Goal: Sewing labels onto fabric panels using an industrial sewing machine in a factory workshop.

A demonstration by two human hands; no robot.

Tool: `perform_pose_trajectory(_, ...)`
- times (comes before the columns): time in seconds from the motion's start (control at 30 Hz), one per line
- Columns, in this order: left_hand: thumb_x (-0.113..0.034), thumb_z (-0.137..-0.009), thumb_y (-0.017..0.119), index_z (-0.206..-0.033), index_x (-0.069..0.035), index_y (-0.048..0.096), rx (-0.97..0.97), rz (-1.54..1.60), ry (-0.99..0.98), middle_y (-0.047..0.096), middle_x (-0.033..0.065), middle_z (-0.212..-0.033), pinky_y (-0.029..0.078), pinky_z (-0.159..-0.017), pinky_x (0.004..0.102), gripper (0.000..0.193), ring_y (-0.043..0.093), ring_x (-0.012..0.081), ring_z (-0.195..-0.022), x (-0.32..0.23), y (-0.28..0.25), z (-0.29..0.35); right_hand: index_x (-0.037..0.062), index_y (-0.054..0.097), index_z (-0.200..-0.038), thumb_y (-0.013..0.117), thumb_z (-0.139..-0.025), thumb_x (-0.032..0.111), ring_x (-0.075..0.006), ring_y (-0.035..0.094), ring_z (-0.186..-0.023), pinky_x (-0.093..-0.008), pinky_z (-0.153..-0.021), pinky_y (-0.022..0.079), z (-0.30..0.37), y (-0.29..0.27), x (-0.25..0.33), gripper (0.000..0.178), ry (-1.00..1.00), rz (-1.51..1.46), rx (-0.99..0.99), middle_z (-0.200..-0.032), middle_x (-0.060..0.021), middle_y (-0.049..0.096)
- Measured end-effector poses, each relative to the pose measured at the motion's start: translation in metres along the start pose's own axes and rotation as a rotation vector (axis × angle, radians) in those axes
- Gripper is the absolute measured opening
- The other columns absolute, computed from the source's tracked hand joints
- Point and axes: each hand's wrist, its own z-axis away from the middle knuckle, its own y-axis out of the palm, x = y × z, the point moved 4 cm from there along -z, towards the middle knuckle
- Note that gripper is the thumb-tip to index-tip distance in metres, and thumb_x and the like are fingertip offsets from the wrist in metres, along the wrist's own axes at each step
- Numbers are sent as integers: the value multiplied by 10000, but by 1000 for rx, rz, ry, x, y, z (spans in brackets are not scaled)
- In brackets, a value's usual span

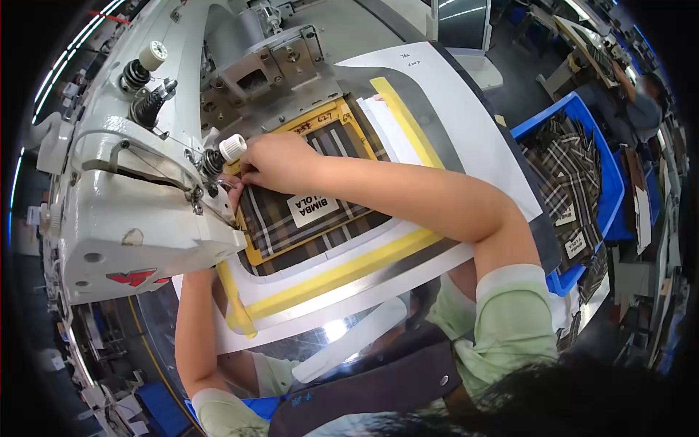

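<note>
A piece of dark plaid fabric point(280, 213) with a white printed label point(313, 210) lies inside a yellow clamp frame point(295, 251). It is beside the head of a white sewing machine point(145, 211). My right hand point(282, 160) reaches across the frame to its left side, fingers pinched together by the machine head. Close to those fingertips, my left hand point(232, 191) shows only a few bent fingers, pressed together. The machine head covers the rest of it. Whatever either hand grips is too small or too hidden to make out.
Yellow tape strips point(342, 273) edge the white sheet around the frame. A metal clamp carriage point(266, 65) stands behind it. Thread tension knobs point(232, 148) jut out beside my hands. At right, a blue bin point(615, 182) holds plaid pieces; another person point(641, 105) is farther back.
</note>
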Motion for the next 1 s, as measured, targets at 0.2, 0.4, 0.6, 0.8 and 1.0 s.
perform_pose_trajectory(0.2,-86,-805,710,-877,-58,606,-51,-138,9,563,70,-891,448,-650,268,130,539,155,-724,17,2,-11,92,676,-796,683,-773,230,-285,632,-834,-406,-697,503,-16,5,-4,140,-52,230,-96,-835,-93,640)
perform_pose_trajectory(0.4,-99,-848,679,-934,-66,587,-83,2,-28,547,17,-808,393,-613,244,131,473,99,-697,44,12,-14,76,708,-742,655,-720,153,-282,679,-782,-357,-667,530,-22,4,-2,96,-55,236,-148,-803,-125,688)
perform_pose_trajectory(0.6,-102,-889,626,-989,-46,594,-132,6,-340,562,19,-825,401,-702,238,119,483,94,-768,100,5,4,77,693,-768,644,-725,143,-279,675,-813,-364,-675,529,-30,9,3,93,-46,68,-149,-813,-113,687)
perform_pose_trajectory(0.8,-37,-902,540,-1081,-15,585,-116,-8,54,619,103,-1094,410,-959,346,186,564,225,-1033,12,5,16,81,692,-777,643,-728,142,-278,674,-831,-369,-679,529,-25,-1,-1,92,-28,208,-181,-815,-112,686)
perform_pose_trajectory(1.0,-14,-907,488,-1076,3,579,9,-204,175,563,144,-1240,345,-1041,392,192,512,280,-1151,0,9,16,72,711,-795,656,-743,175,-293,676,-822,-381,-673,532,-31,0,-5,128,-27,241,-115,-829,-122,690)
